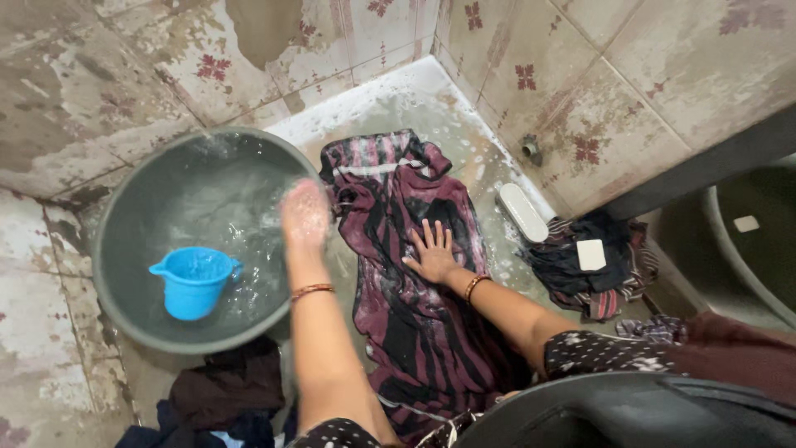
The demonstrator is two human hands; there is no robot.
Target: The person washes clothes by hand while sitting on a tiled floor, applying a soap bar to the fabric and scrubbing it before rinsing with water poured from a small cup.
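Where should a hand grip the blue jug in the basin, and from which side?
Grip the jug by its handle, the small loop on its right, nearest the left hand. It floats upright in the basin, open top up, so coming from the right and above looks easiest.

No packages, labels, signs or screens are visible anywhere in this wet, tiled washing corner.
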